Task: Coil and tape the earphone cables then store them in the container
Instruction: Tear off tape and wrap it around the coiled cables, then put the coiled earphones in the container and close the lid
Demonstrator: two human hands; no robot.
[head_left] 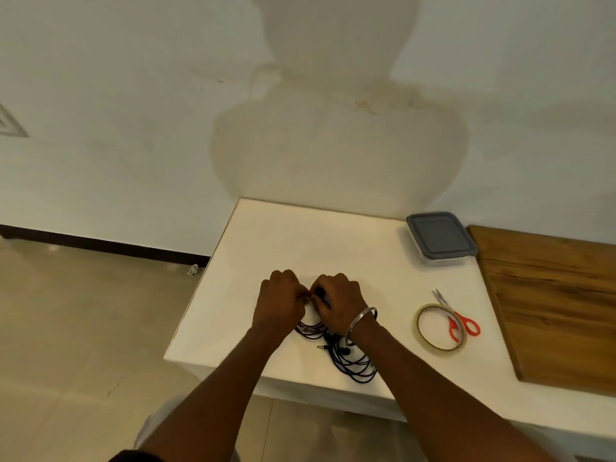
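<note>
Earphone cables [346,356] lie tangled at the white table's [283,235] six o'clock edge, a strand seemingly pinched between the curled left hand [278,300] and right hand [338,300], with the lidded container [440,238] at two o'clock.

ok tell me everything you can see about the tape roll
The tape roll is a thin ring of clear, yellowish tape lying flat on the white table, right of the hands. The red-handled scissors lie across it, one handle loop inside the ring. No loose end shows, and neither hand touches it.
</note>
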